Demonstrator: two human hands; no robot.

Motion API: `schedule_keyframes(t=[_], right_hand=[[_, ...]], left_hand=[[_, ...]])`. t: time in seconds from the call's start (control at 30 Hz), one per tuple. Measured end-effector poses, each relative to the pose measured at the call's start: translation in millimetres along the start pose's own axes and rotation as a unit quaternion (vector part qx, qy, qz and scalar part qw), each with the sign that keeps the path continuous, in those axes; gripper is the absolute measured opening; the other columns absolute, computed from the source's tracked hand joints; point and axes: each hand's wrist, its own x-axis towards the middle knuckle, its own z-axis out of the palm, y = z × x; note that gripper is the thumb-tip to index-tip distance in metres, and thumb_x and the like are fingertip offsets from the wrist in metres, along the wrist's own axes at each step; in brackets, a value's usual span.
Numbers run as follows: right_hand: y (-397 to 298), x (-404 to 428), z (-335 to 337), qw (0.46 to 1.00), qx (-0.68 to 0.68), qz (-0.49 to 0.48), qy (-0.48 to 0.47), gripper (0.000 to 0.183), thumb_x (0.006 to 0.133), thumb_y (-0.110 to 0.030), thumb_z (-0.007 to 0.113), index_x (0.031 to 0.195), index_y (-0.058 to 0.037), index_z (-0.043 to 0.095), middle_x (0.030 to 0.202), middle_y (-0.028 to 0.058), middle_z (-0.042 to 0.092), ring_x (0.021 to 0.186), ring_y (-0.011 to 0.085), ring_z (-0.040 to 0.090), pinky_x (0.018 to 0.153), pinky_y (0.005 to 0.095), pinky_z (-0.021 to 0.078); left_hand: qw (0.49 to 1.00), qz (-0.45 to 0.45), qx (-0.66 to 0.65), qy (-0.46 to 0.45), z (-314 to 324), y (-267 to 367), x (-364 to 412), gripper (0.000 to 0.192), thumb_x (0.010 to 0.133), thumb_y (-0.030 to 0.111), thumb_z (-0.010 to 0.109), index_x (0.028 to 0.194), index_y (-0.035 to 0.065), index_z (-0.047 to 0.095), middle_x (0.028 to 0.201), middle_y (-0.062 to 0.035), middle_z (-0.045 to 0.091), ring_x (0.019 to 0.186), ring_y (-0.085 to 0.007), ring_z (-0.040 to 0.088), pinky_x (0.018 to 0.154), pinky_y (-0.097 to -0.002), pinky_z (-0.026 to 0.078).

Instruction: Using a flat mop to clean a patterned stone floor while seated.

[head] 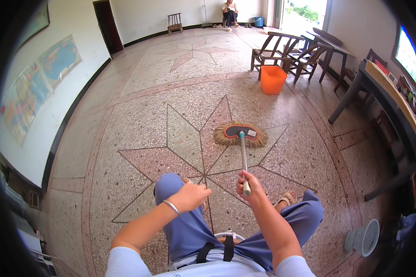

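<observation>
My right hand point(250, 186) grips the metal handle point(244, 155) of a mop, close to the handle's near end. The mop's head point(222, 135), an oval with a shaggy tan fringe and a dark, red-edged centre, lies on the speckled stone floor in front of me. A teal joint links handle and head. My left hand point(191, 197), with a silver bangle point(171, 207) at its wrist, is loosely curled over my left knee, apart from the mop. Whether its fingers hold anything cannot be seen.
An orange bin point(273, 80) stands ahead on the right, beside wooden chairs point(275, 52). A long table point(395, 83) bearing objects runs along the right. A pale plastic basket point(362, 238) is at lower right. A person point(230, 14) sits by the far wall, near a blue bucket point(258, 21).
</observation>
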Motion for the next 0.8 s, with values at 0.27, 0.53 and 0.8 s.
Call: schedule_keyframes(t=[0.27, 0.53, 0.8], right_hand=[[76.3, -154.3, 7.2, 0.989, 0.06, 0.134, 0.021, 0.019, 0.09, -0.025, 0.048, 0.104, -0.0124, 0.047, 0.06, 0.0036, 0.044, 0.049, 0.0185, 0.043, 0.043, 0.0305, 0.0316], [63.1, -183.8, -11.2, 0.98, 0.181, 0.074, -0.024, 0.03, 0.089, -0.017, 0.045, 0.11, 0.0034, 0.048, 0.063, 0.0018, 0.043, 0.05, 0.0154, 0.041, 0.046, 0.0279, 0.0324], [-7.6, -28.5, 2.5, 0.99, 0.082, 0.025, -0.11, 0.024, 0.09, -0.021, 0.045, 0.1, -0.0006, 0.051, 0.06, -0.0019, 0.044, 0.046, 0.012, 0.041, 0.038, 0.0252, 0.0283]], left_hand=[[0.981, -0.132, -0.058, -0.132, 24.8, -56.4, 18.7, 0.026, 0.078, 0.017, 0.053, 0.102, 0.0084, 0.058, 0.091, -0.0158, 0.063, 0.084, -0.0324, 0.061, 0.071, -0.0436, 0.049], [0.968, -0.089, -0.115, -0.204, 34.8, -36.8, 74.2, 0.041, 0.08, 0.02, 0.056, 0.119, 0.0118, 0.051, 0.102, -0.016, 0.061, 0.094, -0.0317, 0.059, 0.077, -0.0424, 0.048], [0.956, -0.077, -0.181, -0.216, 45.9, -25.4, 92.4, 0.044, 0.081, 0.025, 0.056, 0.123, 0.0156, 0.048, 0.103, -0.0174, 0.061, 0.096, -0.0332, 0.058, 0.081, -0.0436, 0.046]])
